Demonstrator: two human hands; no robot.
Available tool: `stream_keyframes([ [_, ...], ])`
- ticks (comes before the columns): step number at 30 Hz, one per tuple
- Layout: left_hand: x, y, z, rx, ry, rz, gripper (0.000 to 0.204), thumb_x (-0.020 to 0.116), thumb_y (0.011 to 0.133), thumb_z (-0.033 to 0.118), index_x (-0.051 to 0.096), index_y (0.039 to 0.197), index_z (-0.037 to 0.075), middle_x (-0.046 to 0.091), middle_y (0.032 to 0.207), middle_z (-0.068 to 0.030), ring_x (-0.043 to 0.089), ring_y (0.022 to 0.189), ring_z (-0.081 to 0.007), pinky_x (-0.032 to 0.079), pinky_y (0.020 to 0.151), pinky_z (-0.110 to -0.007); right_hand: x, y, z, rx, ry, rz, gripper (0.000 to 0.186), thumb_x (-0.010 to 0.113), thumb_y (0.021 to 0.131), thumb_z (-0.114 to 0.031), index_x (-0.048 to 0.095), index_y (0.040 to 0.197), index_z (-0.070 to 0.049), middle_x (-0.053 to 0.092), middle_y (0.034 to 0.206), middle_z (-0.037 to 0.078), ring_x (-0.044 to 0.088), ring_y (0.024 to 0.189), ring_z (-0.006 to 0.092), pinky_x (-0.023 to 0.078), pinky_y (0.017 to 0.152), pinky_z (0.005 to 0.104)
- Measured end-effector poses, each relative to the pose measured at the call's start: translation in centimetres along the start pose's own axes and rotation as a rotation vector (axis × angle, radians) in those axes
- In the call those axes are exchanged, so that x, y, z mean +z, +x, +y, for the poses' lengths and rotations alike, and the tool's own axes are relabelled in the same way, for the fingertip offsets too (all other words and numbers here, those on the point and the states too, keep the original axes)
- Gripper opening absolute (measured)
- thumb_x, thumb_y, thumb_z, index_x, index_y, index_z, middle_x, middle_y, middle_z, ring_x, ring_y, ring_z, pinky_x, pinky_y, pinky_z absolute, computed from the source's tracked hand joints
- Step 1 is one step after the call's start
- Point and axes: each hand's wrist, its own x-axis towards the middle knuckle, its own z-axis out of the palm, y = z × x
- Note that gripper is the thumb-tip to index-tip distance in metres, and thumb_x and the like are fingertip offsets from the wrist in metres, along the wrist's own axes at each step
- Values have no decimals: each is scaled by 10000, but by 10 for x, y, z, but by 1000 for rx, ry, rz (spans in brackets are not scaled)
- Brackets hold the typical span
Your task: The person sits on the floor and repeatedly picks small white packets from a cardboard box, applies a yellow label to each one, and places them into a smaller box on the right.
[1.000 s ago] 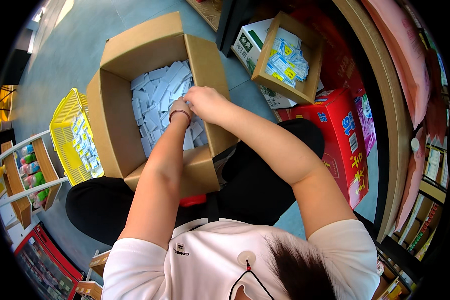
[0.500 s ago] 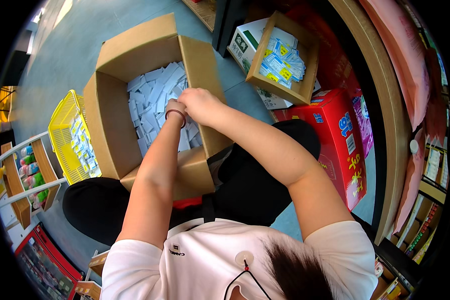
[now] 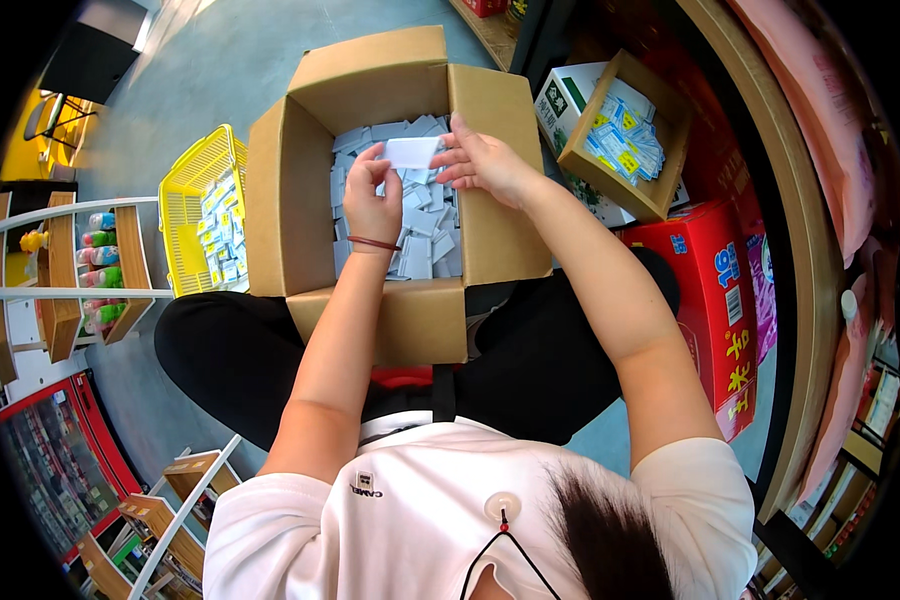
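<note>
Grey floor [image 3: 250,60] of a shop, wooden shelving [image 3: 65,285] at left. Item: one open corrugated cardboard box [image 3: 380,95], flaps out, directly before you; contents, a loose heap of white cards [image 3: 435,222]. Item: one white rectangular card [image 3: 408,152], raised over the heap's far part, between your hands. Left hand [image 3: 374,205]: thumb and forefinger curled at the card's left edge; whether they pinch it, you cannot tell. Right hand [image 3: 490,170]: fingers spread, tips beside its right edge, nothing visibly gripped. Handling, as judged: very light, thin, fairly stiff, perhaps slippery, liable to crease or crack if forced; take it by opposite edges. Adjacent: at your left, yellow plastic basket [image 3: 175,225] of printed labels [image 3: 222,235]; at far right, small brown carton [image 3: 610,182] of blue-and-yellow labels [image 3: 625,145]; nearer, red carton [image 3: 705,300].
</note>
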Motion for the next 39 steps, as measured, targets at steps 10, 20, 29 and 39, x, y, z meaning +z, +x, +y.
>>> stream_keyframes([
  [10, -18, -10, 43, -6, -348, 42, 159, 502, 859, -6, 497, 1017, 0, 538, 1106, -156, 615, 815, -166, 521, 685, -264, -3, -19, -5, -263, -307, -34, 257, 607, 849, -206, 612, 1039, -33, 626, 890, 24, 554, 786, 73, 449, 683, 213],
  [20, -31, -20, 43, -857, -865, -276, 268, 532, 901, 195, 494, 1081, 0, 606, 930, -100, 612, 754, -147, 521, 675, -251, -11, -19, 2, -352, -451, -106, 228, 608, 843, -157, 625, 1029, -26, 636, 922, 45, 575, 841, 97, 458, 736, 235],
  [29, -25, -56, 27, -973, -828, -371, 114, 517, 909, 186, 500, 933, 76, 629, 872, -87, 599, 733, -138, 500, 681, -263, -4, -32, -5, -324, -958, -101, 242, 617, 821, -189, 633, 1007, -34, 648, 922, 122, 609, 859, 199, 468, 783, 294],
  [39, -12, -86, 25, -683, -682, -349, 139, 445, 938, 164, 458, 948, 26, 588, 786, -75, 565, 658, -119, 472, 607, -235, -157, -52, -61, -43, -1147, 981, 279, 649, 779, -232, 642, 1010, -77, 627, 1042, 121, 598, 979, 250, 477, 828, 346],
])
